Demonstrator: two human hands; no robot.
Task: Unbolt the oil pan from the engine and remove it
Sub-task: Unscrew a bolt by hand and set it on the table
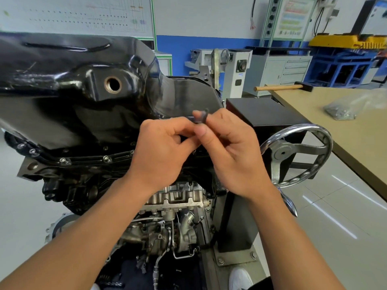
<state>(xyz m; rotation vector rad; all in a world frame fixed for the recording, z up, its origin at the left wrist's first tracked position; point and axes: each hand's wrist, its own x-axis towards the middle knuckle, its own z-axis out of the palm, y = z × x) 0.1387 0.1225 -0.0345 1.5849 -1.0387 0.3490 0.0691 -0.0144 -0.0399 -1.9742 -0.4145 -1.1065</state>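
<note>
The black oil pan (pixel 69 84) sits on top of the upturned engine (pixel 167 222), its drain hole (pixel 113 84) facing me. Several bolts (pixel 105 158) line its flange on the near left side. My left hand (pixel 161 151) and my right hand (pixel 228 151) meet in front of the pan's right end. Both have curled fingers around a small dark tool (pixel 200 119), blurred, whose tip shows above my right fingertips. What the tool touches is hidden behind my fingers.
A chrome handwheel (pixel 297 155) of the engine stand sits just right of my right hand. A tan workbench (pixel 345 130) at the right carries a wooden-handled hammer (pixel 282 87) and a plastic bag of hardware (pixel 343 114). Cabinets and blue racks stand behind.
</note>
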